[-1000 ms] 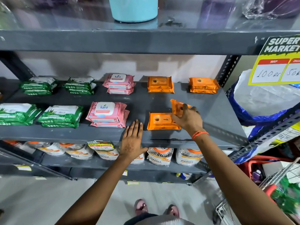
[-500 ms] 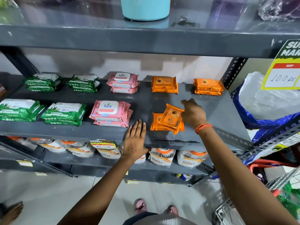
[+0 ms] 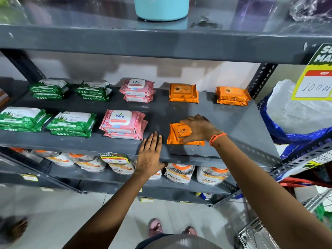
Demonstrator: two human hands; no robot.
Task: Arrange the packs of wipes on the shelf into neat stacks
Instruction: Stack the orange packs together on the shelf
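The grey shelf (image 3: pixel 224 121) spread wide under both my arms. Beyond my right hand (image 3: pixel 199 129) sat two orange stacks at the back; off to its left lay the pink stacks (image 3: pixel 124 124) and then the green ones (image 3: pixel 71 124). That hand pressed down on the front orange pack (image 3: pixel 177 134), fingers over its far edge, thumb at the near edge, holding it atop another. The pack lay flat, long axis along the shelf front. My left hand (image 3: pixel 150 153) rested flat and empty just left of it, fingers pointing backward.
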